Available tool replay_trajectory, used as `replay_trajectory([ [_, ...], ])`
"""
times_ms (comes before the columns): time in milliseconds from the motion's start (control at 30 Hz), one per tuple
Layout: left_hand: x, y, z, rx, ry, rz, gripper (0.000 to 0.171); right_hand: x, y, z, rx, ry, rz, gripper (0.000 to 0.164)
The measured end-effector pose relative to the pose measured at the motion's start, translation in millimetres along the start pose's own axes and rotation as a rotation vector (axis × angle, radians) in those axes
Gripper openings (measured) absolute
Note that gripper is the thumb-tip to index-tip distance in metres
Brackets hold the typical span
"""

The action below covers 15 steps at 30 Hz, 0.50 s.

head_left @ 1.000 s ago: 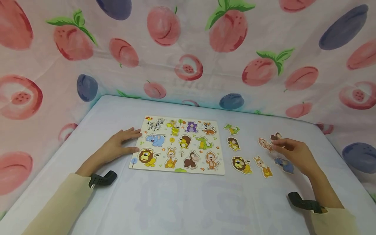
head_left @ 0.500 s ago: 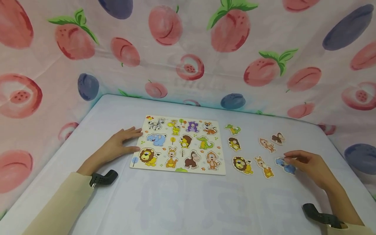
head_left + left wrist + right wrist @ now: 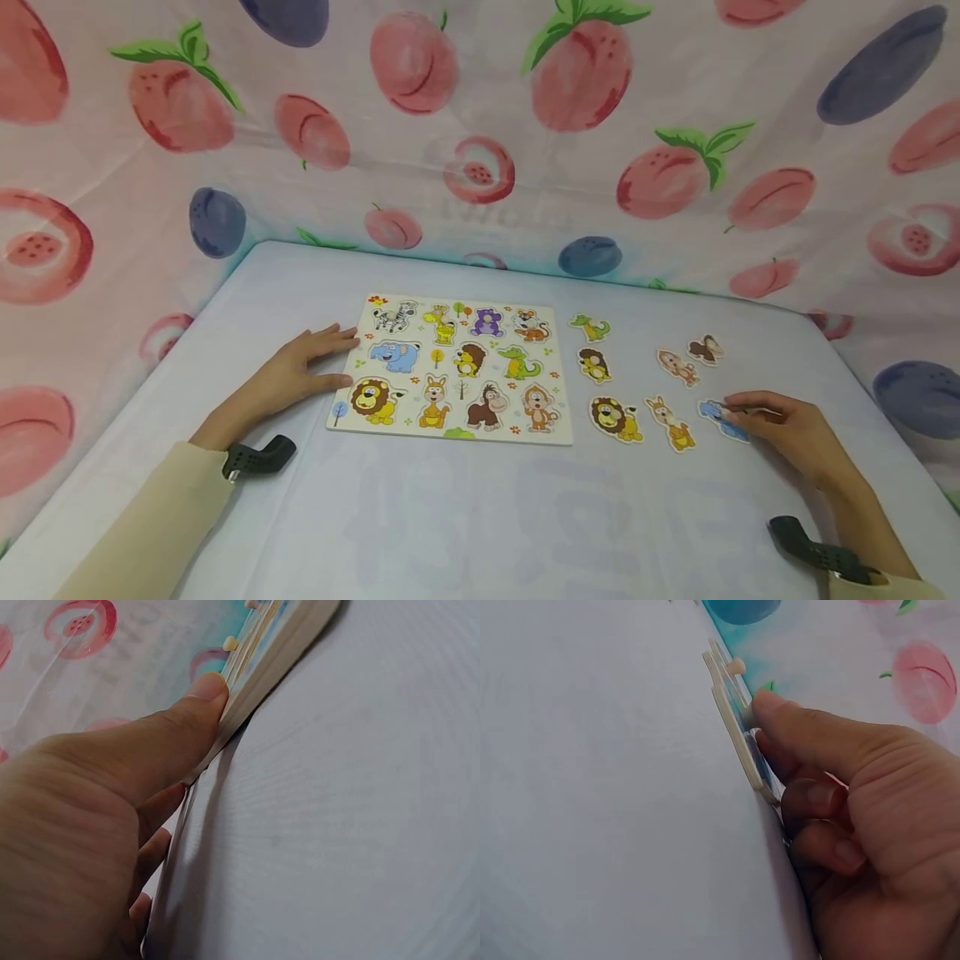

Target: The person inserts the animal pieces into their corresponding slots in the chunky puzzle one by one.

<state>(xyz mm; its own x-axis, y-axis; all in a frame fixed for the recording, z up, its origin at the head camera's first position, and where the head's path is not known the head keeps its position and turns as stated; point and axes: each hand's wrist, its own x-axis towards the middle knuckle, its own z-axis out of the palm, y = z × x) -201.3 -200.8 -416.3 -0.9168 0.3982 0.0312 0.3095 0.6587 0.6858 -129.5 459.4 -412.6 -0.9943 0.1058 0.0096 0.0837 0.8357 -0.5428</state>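
My right hand point(image 3: 791, 433) pinches the blue elephant puzzle piece point(image 3: 710, 410) between thumb and forefinger, at the right of the table. In the right wrist view, thumb and fingertip meet at the small knob on this elephant piece point(image 3: 739, 742), which stays close to the table, and the other fingers curl beneath. My left hand point(image 3: 288, 375) rests at the left edge of a white animal puzzle board point(image 3: 408, 429), fingers extended. Seen from the left wrist, the thumb point(image 3: 202, 701) touches the side of the board point(image 3: 259, 690).
Loose pieces lie between board and right hand: crocodile point(image 3: 590, 327), hedgehog point(image 3: 595, 365), lion point(image 3: 615, 419), kangaroo point(image 3: 678, 432), monkey point(image 3: 677, 367) and gorilla point(image 3: 705, 350). A fruit-print cloth point(image 3: 525, 225) rises behind the white table point(image 3: 450, 517).
My right hand has moved from beside the monkey and gorilla pieces down to the elephant piece and now pinches it. The left hand stays at the board's edge.
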Motion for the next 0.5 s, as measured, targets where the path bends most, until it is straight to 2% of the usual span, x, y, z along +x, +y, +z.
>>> replay_trajectory([
  [500, -1.9, -1.3, 0.0, 0.003, -0.007, -0.034, 0.068, 1.3, -0.5, 3.7, -0.012, -0.016, -0.023, 0.045],
])
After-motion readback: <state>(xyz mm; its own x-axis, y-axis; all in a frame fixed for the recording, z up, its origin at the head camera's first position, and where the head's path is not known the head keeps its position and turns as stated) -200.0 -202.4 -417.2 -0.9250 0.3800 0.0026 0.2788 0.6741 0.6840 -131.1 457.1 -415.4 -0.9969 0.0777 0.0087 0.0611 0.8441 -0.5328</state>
